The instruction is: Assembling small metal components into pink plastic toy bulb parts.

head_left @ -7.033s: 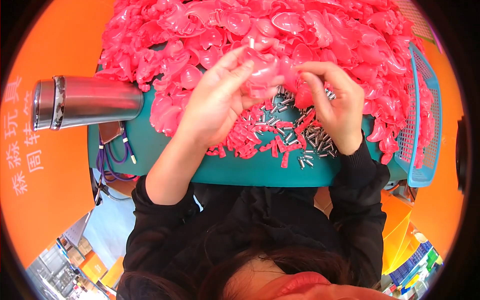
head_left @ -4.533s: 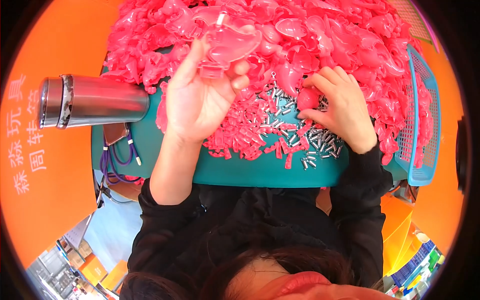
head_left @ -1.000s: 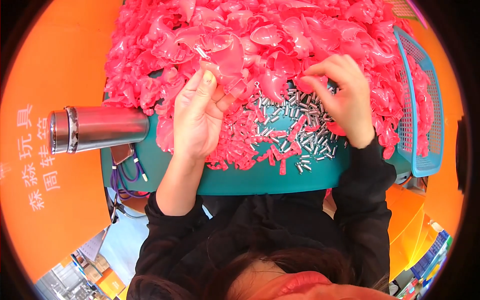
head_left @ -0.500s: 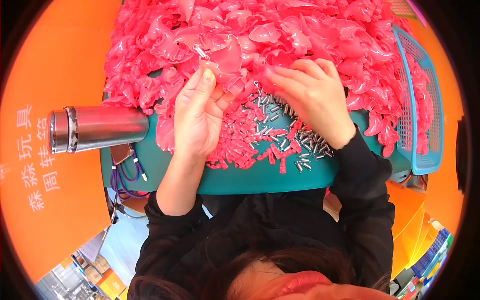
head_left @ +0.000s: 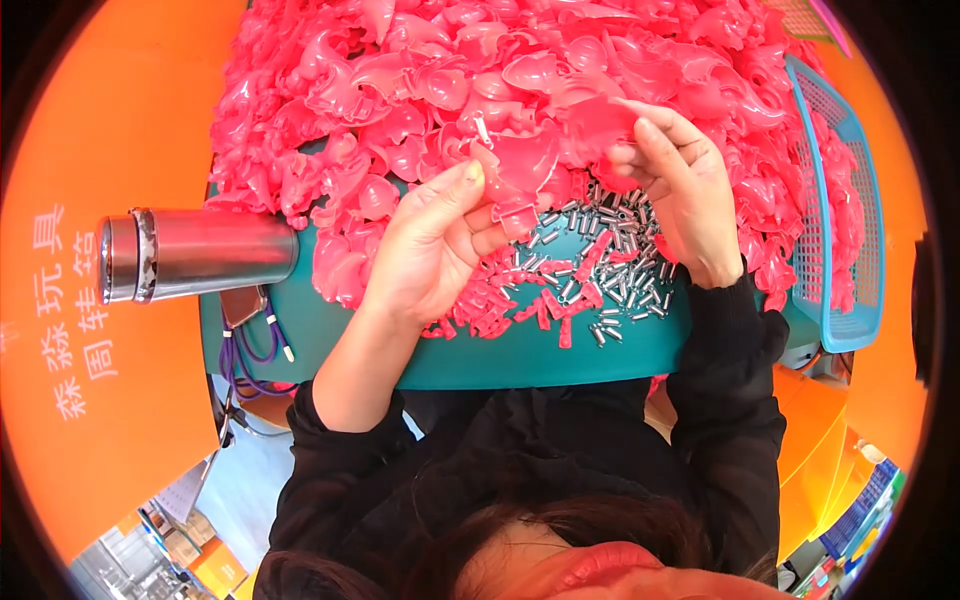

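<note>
My left hand (head_left: pixel 425 240) pinches a curved pink plastic shell (head_left: pixel 527 165) between thumb and fingers, above the near edge of the pile. At the top of that shell a small silver metal piece (head_left: pixel 482 130) sticks up. To its right, my right hand (head_left: pixel 695 195) grips a second pink shell piece (head_left: pixel 600 122) by its right end, the two pieces held close to each other. Below the hands lie several small silver metal cylinders (head_left: pixel 625 240) and a heap of small pink plastic parts (head_left: pixel 480 300) on the green table (head_left: pixel 500 368).
A large heap of glossy pink shells (head_left: pixel 420 70) covers the far table. At the left edge lies a metal flask (head_left: pixel 215 255) beside a purple cord (head_left: pixel 235 350). On the right, a blue basket (head_left: pixel 825 230) holds more pink pieces. Orange panels (head_left: pixel 90 140) flank the table.
My left hand has moved right with its shell. My right hand has shifted right and turned, and a pink shell piece now shows in its fingers, uncovering more metal cylinders.
</note>
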The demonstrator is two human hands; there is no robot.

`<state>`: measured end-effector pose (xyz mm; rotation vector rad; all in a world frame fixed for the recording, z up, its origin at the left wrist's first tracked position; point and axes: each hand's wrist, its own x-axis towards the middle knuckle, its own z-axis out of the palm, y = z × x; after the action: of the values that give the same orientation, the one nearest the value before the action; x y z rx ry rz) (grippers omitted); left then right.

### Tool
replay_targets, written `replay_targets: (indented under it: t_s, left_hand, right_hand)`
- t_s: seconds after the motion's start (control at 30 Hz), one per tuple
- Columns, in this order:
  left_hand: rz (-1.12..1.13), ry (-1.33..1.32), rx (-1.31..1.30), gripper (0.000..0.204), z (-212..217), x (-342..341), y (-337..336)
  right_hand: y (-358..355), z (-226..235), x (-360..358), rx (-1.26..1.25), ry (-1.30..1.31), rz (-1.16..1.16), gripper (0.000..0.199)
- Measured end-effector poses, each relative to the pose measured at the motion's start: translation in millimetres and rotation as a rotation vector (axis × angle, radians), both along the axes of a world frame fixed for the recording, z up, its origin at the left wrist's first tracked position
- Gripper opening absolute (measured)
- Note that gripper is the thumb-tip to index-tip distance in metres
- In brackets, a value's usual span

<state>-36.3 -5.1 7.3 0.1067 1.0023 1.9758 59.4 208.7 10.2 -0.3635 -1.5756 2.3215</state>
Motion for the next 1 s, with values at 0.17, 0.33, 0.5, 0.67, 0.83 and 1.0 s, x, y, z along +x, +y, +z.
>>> replay_targets:
  t_s: [0.17,0.33,0.5,0.67,0.83,1.0]
  left_hand:
    - [0.053,-0.100,0.134,0.026,2,0,0]
    - [0.141,0.028,0.196,0.027,-7,2,-3]
    - [0.135,0.134,0.245,0.033,1,18,4]
    - [0.085,0.202,0.302,0.039,3,26,1]
    - [0.049,0.258,0.338,0.042,2,31,-1]
    - [0.089,0.183,0.278,0.038,7,26,-4]
  right_hand:
    - [-5,4,3,0.527,0.241,0.117,0.032]
    - [-17,1,1,0.770,0.120,0.055,0.032]
    - [-41,-5,-1,0.385,0.150,0.081,0.035]
    - [-47,-1,2,0.217,0.195,0.121,0.034]
    - [-38,0,8,0.002,-0.025,0.303,0.034]
    - [-35,0,10,-0.236,-0.094,0.417,0.036]
